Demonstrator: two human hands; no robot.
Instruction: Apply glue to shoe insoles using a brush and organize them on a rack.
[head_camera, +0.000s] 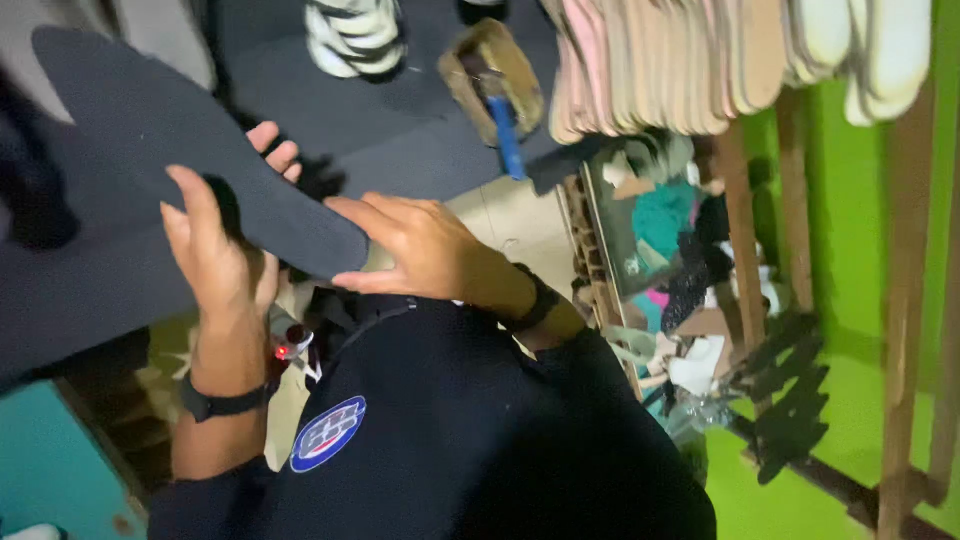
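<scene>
- Left hand (222, 255) of mine gripped the dark insole (190, 150) from below, thumb wrapped over its near edge and fingertips (275, 150) showing past the far edge, so the piece was clamped between thumb and fingers.
- My right hand (425, 250) lay flat with fingers pressed together and pointing left, their tips touching the insole's narrower lower end.
- That insole was 1 flat dark-grey piece held up in the air in front of my chest, above my dark jacket (450, 430).
- Its long axis ran on a diagonal: the broad rounded end pointed to the upper left, the narrower end pointed to the lower right toward my right hand.
- Its flat face was turned up toward me, slightly tilted.
- I wore a black band (222, 404) on my left wrist and a black watch (535, 302) on my right wrist.
- A round blue and white patch (328, 434) sat on the jacket, just beside my left forearm.
- Behind the insole lay a large dark sheet (380, 130), with a brush with a blue handle (497, 85) on it, well apart from my hands.
- A row of pale shoe soles (700, 60) hung on a wooden rack (905, 300) at the upper right, against a green wall (845, 220).
- Mixed scraps (680, 260) were piled beside the rack, to the right of my right arm.
</scene>
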